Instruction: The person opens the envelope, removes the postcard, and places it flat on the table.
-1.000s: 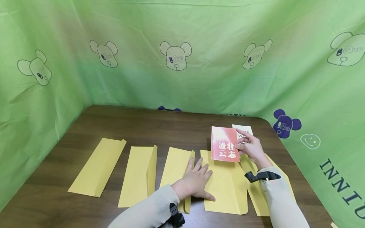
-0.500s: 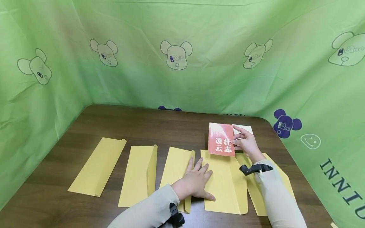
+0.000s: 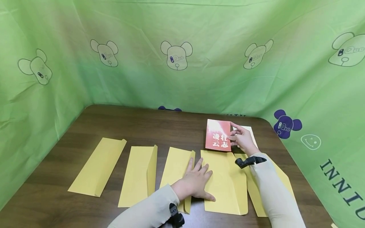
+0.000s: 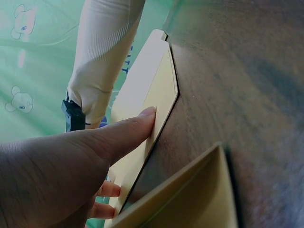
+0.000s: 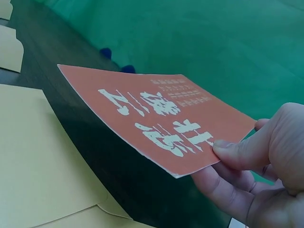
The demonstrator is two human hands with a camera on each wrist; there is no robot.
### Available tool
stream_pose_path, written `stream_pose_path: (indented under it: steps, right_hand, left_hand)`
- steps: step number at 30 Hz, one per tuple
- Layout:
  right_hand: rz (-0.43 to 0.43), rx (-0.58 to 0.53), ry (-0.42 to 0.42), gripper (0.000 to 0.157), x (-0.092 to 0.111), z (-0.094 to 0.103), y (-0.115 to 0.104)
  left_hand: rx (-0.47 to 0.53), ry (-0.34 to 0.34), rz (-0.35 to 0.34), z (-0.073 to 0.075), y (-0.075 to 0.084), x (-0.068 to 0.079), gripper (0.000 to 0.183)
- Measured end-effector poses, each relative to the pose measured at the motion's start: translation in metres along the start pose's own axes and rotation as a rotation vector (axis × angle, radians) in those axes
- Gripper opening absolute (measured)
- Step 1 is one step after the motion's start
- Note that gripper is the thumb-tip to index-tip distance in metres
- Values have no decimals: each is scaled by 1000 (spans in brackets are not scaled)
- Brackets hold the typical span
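A red card (image 3: 218,134) with white Chinese characters is pinched by its right edge between the thumb and fingers of my right hand (image 3: 242,138). In the right wrist view the card (image 5: 152,121) is tilted above the dark table. In the head view its lower edge lies just behind a yellow envelope (image 3: 219,180). My left hand (image 3: 196,182) rests with fingers spread across that envelope's left edge and the neighbouring envelope (image 3: 175,164). The left thumb (image 4: 135,126) presses on the envelope's edge in the left wrist view.
Further yellow envelopes lie to the left, one (image 3: 138,175) near and one (image 3: 97,166) farther out. Another envelope (image 3: 256,193) sits under the right forearm. A white card (image 3: 251,131) is partly hidden behind the right hand. Green printed cloth (image 3: 176,85) hangs round the wooden table (image 3: 142,123).
My right hand has carried the red card back and slightly left, off the top of the envelope in the head view. The left hand has stayed in place.
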State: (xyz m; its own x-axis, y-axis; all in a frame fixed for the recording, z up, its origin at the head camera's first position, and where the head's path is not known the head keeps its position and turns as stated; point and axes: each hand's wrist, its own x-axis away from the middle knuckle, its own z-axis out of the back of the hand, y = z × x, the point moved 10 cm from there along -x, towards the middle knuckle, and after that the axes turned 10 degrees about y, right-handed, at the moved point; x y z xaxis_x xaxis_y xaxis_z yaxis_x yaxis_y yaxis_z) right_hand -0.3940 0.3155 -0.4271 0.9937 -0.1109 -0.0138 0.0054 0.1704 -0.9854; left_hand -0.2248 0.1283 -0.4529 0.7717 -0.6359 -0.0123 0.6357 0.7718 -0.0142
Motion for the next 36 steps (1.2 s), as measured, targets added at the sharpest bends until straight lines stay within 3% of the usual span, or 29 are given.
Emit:
stream_pose_path:
  steps: [16, 27, 36]
  right_hand:
    - [-57, 123, 81, 64, -25, 2, 19]
    - [-91, 130, 98, 58, -35, 1, 30]
    - [-2, 303, 158, 53, -38, 5, 24]
  left_hand:
    - [16, 0, 2, 1, 1, 1, 94]
    - [7, -6, -1, -3, 1, 0, 94]
    - [5, -7, 1, -2, 1, -1, 95]
